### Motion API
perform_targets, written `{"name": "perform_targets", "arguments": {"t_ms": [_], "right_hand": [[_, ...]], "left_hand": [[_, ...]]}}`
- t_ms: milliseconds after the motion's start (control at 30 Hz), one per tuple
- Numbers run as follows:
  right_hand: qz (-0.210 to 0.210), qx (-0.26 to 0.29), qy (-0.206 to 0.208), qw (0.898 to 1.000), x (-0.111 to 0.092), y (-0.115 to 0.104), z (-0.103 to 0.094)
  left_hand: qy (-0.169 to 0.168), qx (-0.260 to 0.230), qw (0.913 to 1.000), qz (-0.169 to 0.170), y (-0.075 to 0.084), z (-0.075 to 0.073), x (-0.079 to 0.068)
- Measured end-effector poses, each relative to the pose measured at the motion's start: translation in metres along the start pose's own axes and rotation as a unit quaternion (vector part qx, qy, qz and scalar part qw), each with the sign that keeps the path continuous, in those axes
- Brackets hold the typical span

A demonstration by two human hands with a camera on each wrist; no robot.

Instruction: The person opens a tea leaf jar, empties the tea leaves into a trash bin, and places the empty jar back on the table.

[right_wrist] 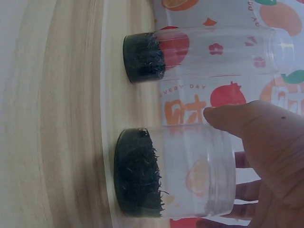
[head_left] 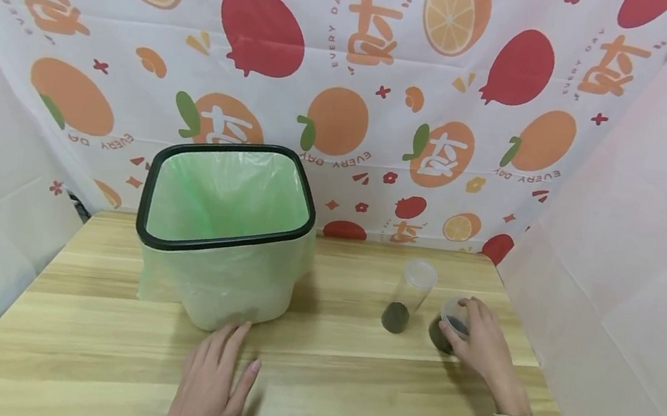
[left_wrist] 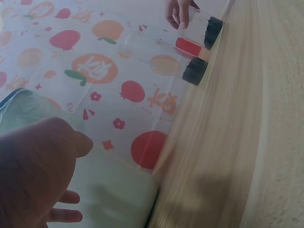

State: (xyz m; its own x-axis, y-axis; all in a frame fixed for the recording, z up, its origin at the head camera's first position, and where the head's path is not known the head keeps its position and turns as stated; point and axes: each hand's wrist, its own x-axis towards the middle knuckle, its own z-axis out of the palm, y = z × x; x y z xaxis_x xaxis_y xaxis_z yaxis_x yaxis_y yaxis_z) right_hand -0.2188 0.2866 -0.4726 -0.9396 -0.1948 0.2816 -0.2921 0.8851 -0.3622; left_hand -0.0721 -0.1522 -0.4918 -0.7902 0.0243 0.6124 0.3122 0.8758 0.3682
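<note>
My right hand [head_left: 486,343] holds a short, wide clear jar [right_wrist: 190,173] by its rim from above, thumb on one side and fingers on the other. Dark, shredded, leaf-like bits fill the jar's lower part, and it stands upright on the table. Just left of it is a taller, slimmer clear jar [head_left: 415,287] with a pale top and similar dark contents [right_wrist: 143,57] at the bottom. My left hand [head_left: 209,382] rests on the table, fingers extended, fingertips close to the base of a pale bin [head_left: 238,294]; whether they touch it cannot be told.
A green translucent bag [head_left: 228,186] lines the bin, kept in place by a black rim [head_left: 222,245]. Fruit-printed cloth [head_left: 347,68] hangs behind the wooden table [head_left: 345,394], and pale cloth [head_left: 637,279] borders it on the right.
</note>
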Motion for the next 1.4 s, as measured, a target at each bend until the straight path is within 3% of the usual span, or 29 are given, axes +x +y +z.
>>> {"name": "perform_targets", "arguments": {"t_ms": [267, 500, 900, 1200, 1400], "right_hand": [[0.031, 0.020, 0.012, 0.999, 0.003, 0.003, 0.001], [0.039, 0.026, 0.033, 0.998, 0.004, 0.006, -0.003], [0.028, 0.029, 0.068, 0.997, -0.002, 0.003, -0.021], [-0.004, 0.043, 0.121, 0.992, -0.005, -0.022, -0.050], [-0.030, 0.051, 0.146, 0.988, -0.007, -0.043, -0.069]], "left_hand": [[0.026, -0.013, 0.9988, 0.041, -0.002, 0.001, 0.003], [-0.006, -0.010, 0.9994, 0.032, -0.001, -0.001, 0.005], [-0.022, -0.010, 0.9986, 0.046, 0.007, -0.001, 0.012], [-0.018, -0.023, 0.9969, 0.074, 0.013, -0.002, 0.020], [-0.032, -0.034, 0.9963, 0.072, 0.018, -0.004, 0.026]]}}
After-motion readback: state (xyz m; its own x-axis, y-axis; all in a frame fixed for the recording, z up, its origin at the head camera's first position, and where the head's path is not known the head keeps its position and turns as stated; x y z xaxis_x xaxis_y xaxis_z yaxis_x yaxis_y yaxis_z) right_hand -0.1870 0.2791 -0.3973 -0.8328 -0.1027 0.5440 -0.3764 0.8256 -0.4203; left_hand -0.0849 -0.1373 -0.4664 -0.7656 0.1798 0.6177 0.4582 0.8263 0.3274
